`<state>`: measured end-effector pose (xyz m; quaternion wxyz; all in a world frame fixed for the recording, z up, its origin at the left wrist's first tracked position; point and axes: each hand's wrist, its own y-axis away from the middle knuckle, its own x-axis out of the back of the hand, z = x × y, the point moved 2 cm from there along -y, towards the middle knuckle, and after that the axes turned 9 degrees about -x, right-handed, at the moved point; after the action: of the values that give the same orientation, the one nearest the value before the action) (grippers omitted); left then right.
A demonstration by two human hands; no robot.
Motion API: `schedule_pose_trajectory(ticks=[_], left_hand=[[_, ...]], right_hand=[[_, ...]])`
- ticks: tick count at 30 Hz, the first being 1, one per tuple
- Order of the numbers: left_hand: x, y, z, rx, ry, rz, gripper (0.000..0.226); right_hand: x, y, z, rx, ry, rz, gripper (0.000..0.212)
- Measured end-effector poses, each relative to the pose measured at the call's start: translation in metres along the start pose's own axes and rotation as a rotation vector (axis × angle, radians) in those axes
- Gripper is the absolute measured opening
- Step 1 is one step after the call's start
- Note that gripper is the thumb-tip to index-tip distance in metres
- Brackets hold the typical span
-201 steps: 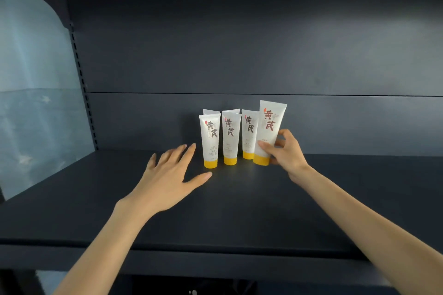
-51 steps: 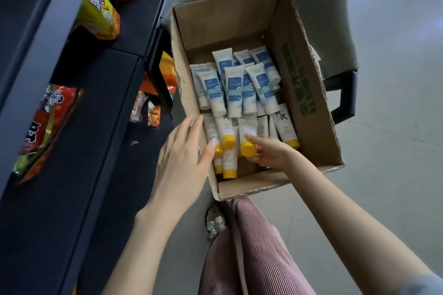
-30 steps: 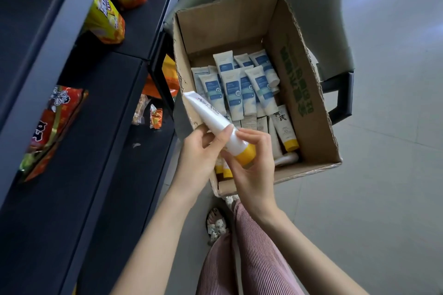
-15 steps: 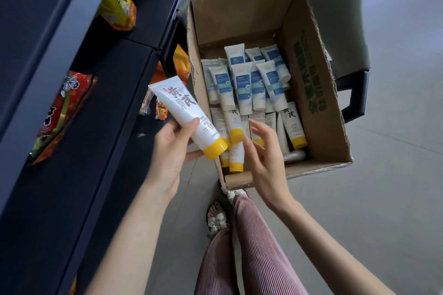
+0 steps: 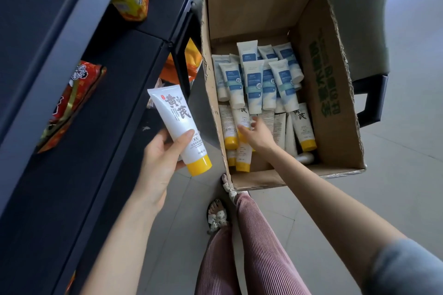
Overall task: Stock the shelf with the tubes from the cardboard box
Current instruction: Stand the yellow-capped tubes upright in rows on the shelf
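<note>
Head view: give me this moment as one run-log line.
phase: picking | left hand: holds yellow-capped tube | right hand: in cardboard box, touching loose tubes, grasp unclear

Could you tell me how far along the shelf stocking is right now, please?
Done: one white tube with a yellow cap is out, gripped by the left hand. In hand: the right hand reaches onto another inside the brown cardboard box; grip unclear. Left: many yellow-capped tubes and blue-labelled tubes lie there.
</note>
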<state>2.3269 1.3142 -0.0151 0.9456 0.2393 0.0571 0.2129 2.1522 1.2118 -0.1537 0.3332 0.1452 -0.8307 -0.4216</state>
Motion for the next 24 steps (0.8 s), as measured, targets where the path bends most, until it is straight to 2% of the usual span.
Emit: schedule_pose_trajectory(ticks=[5,9,17,21,24], left_hand=[[0.003,0.002,-0.003,0.01,0.006,0.022,0.022],[0.003,0.003,-0.005,0.017,-0.002,0.023,0.022],[0.002,0.007,-0.006,0.036,0.014,0.039,0.02],[0.002,0.008,-0.004,0.027,0.016,0.026,0.022],[0.003,0.009,-0.003,0.018,0.004,0.015,0.023]], right_hand=[[-0.004,-0.014,-0.011,0.011,0.122,0.068,0.062],[-0.001,-0.022,-0.014,-0.078,0.135,0.059,0.056],[0.004,-0.013,0.008,-0.268,-0.084,-0.221,0.053],[0.006,0.001,0.016,-0.365,-0.312,-0.404,0.036],[0.005,0.011,0.017,-0.426,-0.419,-0.603,0.04]])
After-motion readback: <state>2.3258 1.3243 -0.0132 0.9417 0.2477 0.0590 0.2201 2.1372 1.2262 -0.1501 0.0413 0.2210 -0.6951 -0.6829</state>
